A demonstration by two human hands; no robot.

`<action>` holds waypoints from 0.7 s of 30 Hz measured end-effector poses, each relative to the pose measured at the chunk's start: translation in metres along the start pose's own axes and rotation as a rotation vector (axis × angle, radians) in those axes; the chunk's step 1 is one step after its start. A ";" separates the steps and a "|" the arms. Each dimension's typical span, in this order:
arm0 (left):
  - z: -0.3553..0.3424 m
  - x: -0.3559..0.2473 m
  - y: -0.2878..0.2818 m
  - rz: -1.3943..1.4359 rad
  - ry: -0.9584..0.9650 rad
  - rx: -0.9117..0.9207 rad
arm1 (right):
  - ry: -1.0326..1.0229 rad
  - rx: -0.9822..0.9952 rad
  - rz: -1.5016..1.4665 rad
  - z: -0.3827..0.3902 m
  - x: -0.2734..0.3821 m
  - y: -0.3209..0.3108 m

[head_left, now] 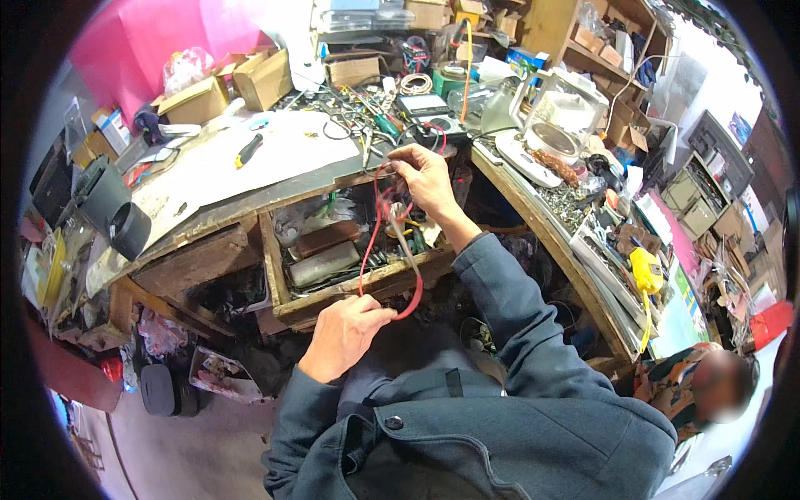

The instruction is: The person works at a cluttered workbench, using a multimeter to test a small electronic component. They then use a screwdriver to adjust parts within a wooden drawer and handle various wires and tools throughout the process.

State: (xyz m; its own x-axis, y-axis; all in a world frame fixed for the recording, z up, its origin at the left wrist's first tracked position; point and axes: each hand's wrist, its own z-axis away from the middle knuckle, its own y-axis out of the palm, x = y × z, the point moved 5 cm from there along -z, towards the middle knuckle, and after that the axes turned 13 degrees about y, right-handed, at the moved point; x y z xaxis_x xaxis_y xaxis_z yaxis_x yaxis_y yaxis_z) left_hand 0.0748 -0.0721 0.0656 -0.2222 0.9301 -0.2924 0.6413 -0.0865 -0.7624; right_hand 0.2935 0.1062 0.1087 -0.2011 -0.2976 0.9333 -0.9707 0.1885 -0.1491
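Head view shows me both hands working a red wire over an open wooden drawer of a cluttered workbench. My left hand sits low, close to my body, fingers pinched shut on the wire's lower end, where the wire curls into a small loop just right of the thumb. My right hand is raised farther out, at the bench edge, its fingertips closed on the wire's upper end. Between the two grips the red wire runs as a long, narrow strand, its long axis nearly vertical in the picture, leaning slightly from lower left up to the right, hanging in front of the drawer's contents without resting on them as far as I can tell. A yellow-handled tool lies on the pale sheet on the bench top, well apart from both hands. A black cylindrical container stands at the bench's left end. Another person sits at lower right.
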 end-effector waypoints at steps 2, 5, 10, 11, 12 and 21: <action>0.003 -0.005 0.002 0.023 0.018 0.077 | 0.046 -0.019 -0.021 -0.004 -0.005 -0.011; 0.010 -0.008 -0.004 0.252 -0.047 0.006 | 0.060 0.004 -0.038 -0.003 -0.006 -0.016; 0.011 -0.007 -0.010 0.348 -0.159 -0.110 | 0.002 0.217 -0.017 0.019 0.036 -0.005; 0.008 -0.008 -0.007 0.381 -0.172 -0.117 | -0.029 0.284 -0.003 0.028 0.056 0.001; 0.005 -0.009 -0.002 0.414 -0.183 -0.119 | 0.025 0.497 -0.135 0.036 0.064 0.008; -0.034 0.018 -0.025 0.286 -0.241 -0.758 | -0.022 0.733 -0.044 0.068 0.121 0.017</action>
State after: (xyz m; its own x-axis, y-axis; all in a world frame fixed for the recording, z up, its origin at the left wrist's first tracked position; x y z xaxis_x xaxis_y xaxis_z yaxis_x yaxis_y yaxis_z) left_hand 0.0796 -0.0415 0.0995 -0.0720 0.8000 -0.5957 0.9968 0.0361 -0.0720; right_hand 0.2436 0.0096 0.1971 -0.1554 -0.3103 0.9379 -0.8151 -0.4961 -0.2992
